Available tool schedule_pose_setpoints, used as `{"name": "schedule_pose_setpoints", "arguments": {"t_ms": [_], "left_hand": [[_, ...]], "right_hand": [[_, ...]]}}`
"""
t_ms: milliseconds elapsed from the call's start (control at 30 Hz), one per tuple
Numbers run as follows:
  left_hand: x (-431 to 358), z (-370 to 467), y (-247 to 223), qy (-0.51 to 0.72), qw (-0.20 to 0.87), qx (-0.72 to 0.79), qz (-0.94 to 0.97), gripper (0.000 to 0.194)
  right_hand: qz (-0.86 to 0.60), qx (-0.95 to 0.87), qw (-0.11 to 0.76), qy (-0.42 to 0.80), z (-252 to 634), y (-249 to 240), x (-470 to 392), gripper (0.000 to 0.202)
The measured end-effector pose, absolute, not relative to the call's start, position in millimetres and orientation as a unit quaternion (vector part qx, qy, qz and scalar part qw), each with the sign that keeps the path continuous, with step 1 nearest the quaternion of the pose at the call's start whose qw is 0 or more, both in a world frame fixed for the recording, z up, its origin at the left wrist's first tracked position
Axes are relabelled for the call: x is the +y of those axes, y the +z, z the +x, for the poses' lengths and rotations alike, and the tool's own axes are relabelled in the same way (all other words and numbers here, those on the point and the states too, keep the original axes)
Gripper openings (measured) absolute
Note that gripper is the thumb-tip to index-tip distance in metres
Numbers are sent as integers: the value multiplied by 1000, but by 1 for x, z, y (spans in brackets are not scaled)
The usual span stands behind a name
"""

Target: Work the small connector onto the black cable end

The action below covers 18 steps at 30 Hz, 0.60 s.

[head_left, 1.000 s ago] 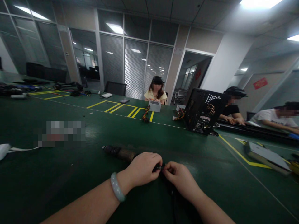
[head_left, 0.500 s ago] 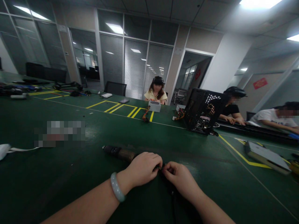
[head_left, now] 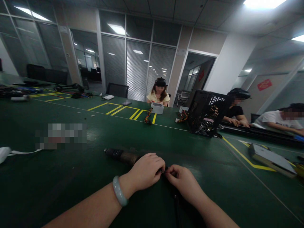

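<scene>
A dark electric screwdriver [head_left: 122,156] lies on the green table, its silvery tip pointing left and its rear end covered by my left hand. My left hand [head_left: 149,169] is closed around that rear end, fingers curled down. Close beside it, my right hand [head_left: 181,177] is closed in a pinch at the end of a black cord [head_left: 176,205], which runs down toward the near table edge. Small metallic bits show between the two hands, but the fingers hide the exact joint.
On the green table [head_left: 99,183], a black computer case [head_left: 206,112] stands right of centre. A grey power supply [head_left: 157,108] with wires sits before a person opposite. A flat silver drive unit [head_left: 272,160] lies at right. A white cable [head_left: 26,152] lies at left. Two other people are at right.
The hands stay nearly in place. My left hand has risen and turned very slightly at the screwdriver's rear end; the right keeps its pinch.
</scene>
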<state>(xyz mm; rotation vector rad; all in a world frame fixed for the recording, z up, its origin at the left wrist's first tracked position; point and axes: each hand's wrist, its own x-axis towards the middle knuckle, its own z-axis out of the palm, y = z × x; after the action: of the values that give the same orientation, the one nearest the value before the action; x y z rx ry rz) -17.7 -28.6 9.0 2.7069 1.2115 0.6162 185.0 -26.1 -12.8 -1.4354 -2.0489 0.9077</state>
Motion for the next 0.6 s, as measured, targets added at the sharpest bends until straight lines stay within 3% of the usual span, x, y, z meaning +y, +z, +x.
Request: {"name": "schedule_pose_setpoints", "arguments": {"t_ms": [600], "left_hand": [[-28, -19, 9, 236, 55, 384, 891, 13]], "right_hand": [[-515, -744, 246, 348, 186, -14, -26, 14]]}}
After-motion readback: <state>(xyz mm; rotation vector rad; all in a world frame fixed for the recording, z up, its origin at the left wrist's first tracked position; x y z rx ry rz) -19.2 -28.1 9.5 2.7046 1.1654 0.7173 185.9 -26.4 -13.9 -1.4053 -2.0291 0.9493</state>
